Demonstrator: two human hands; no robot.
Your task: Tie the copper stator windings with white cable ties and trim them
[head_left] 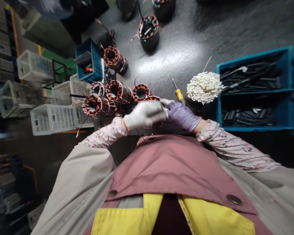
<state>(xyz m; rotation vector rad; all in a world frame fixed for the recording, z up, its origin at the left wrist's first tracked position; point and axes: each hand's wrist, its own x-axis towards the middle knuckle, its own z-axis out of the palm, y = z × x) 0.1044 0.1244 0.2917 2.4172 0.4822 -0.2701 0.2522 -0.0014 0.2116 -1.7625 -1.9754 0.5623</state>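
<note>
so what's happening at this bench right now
A person works with both gloved hands close together at the near edge of a dark table. The left hand, in a white glove, is beside a copper-wound ring, mostly hidden; whether either hand grips it is unclear. The purple-gloved right hand is near a yellow-handled screwdriver.

A cluster of wound stators (pixel 114 91) lies on the left of the bench (pixel 181 42), close to its front edge. Behind the cluster sits a small bin (pixel 96 62), with baskets (pixel 61 117) left of the bench. Farther back near the middle stands a lone stator (pixel 149 40), another stator (pixel 164 11) behind it to the right. Right of the cluster lies a screwdriver (pixel 179 94), then a bundle of thin tubes (pixel 204 87), then a divided bin (pixel 258 91) with dense pieces in both its rear and front compartments.
</note>
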